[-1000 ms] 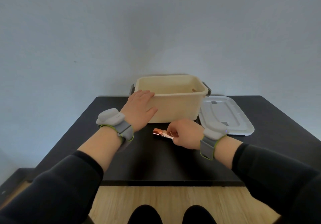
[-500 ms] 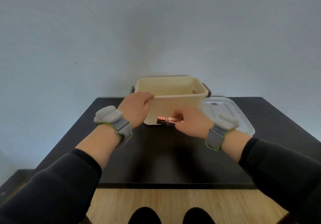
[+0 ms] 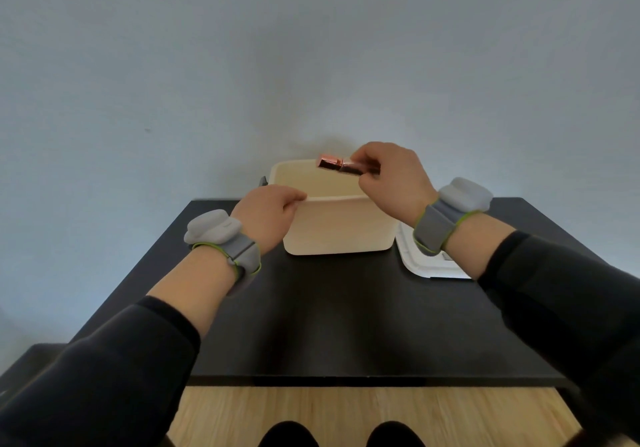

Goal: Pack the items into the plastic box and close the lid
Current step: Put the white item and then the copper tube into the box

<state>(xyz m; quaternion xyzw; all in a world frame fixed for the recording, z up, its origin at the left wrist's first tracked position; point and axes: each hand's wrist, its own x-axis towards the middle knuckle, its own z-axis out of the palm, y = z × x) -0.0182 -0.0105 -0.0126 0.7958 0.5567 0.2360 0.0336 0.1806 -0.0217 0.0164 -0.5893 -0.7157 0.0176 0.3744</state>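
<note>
A moment ago the little pink-gold tube (image 3: 341, 165) was low down in front of the box, and before that it lay on the black table (image 3: 329, 315). Now I have lifted it up, and it hangs sideways over the open top of the cream plastic box (image 3: 341, 230), toward 12 o'clock from me. My right hand (image 3: 393, 179) is closed around one end of the tube, pinching it with my fingertips, and the shiny end sticks out toward 9 o'clock. My left hand (image 3: 268, 212) has slid up too. It now curls over the near left corner of the box, at about 11 o'clock, and holds the rim so the box does not slide. I think this means the tube only needs to go down and be let go, and then it is packed. I cannot see inside the box from here, so I cannot tell what is in it. The white lid (image 3: 429, 264) lies flat on the table just beside the box, at about 1 o'clock, partly hidden by my right wrist. It is not on yet. I cannot read any words or brand on the tube, the box, or the lid.
</note>
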